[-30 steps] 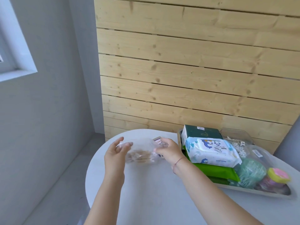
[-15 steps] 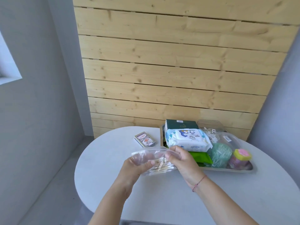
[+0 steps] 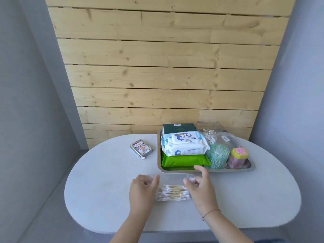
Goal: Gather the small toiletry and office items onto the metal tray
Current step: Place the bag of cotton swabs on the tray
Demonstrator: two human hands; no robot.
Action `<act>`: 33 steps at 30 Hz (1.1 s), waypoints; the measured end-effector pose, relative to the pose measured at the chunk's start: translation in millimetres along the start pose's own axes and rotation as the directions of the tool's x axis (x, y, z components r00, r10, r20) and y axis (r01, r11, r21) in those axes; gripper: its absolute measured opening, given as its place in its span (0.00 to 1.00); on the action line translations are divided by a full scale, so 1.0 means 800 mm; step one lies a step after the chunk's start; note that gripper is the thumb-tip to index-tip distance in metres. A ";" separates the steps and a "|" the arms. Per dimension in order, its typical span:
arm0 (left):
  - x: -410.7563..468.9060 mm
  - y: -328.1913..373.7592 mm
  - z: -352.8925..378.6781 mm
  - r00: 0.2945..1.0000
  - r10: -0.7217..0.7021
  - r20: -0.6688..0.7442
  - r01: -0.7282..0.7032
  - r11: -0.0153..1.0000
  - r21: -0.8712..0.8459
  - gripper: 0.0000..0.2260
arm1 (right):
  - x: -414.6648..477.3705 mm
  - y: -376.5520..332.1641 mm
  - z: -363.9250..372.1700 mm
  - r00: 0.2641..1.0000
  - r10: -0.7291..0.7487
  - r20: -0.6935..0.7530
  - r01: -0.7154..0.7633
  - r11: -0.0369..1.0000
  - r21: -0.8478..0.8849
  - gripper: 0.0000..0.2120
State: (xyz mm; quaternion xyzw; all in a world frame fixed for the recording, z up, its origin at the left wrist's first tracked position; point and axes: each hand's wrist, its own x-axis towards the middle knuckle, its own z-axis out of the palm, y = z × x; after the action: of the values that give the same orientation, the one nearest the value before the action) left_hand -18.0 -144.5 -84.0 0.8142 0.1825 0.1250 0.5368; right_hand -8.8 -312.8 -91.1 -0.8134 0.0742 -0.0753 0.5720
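A clear plastic bag of wooden cotton swabs (image 3: 172,191) hangs just above the white table, in front of the metal tray (image 3: 206,170). My left hand (image 3: 142,189) pinches the bag's left top corner and my right hand (image 3: 199,185) pinches its right top corner. The tray holds a white baby-wipes pack (image 3: 184,143) on a green pack (image 3: 185,159), a dark green box (image 3: 178,128), a bundle of green swabs (image 3: 219,155), a pink jar with a yellow lid (image 3: 238,156) and clear containers of small clips (image 3: 208,129). A deck of playing cards (image 3: 141,148) lies left of the tray.
The oval white table (image 3: 105,181) stands against a wooden slat wall (image 3: 157,76), with grey walls on both sides. The table's front edge is close to my forearms.
Both hands carried the swab bag from the table's far left back to the front middle, turning it so the swabs lie crosswise. The view shifted right and back.
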 end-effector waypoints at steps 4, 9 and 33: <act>-0.005 -0.005 0.001 0.998 0.062 -0.023 -0.058 0.988 0.140 0.12 | -0.005 0.008 -0.002 0.979 -0.203 -0.013 0.191 0.941 -0.280 0.24; 0.006 -0.014 0.003 0.813 0.551 0.188 -0.576 0.716 0.395 0.14 | -0.001 0.012 -0.001 0.856 -0.486 0.174 0.502 0.705 -0.502 0.16; 0.019 0.059 0.086 0.602 0.735 0.313 -0.735 0.357 0.576 0.17 | 0.066 -0.025 -0.094 0.821 -0.531 0.208 0.482 0.451 -0.751 0.18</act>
State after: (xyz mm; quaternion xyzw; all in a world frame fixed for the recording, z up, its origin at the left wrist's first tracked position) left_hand 30.9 -211.5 -67.8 0.9400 -0.1695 0.2783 0.1016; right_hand 28.2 -385.9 -45.2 -0.9590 -0.1300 -0.2256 0.1116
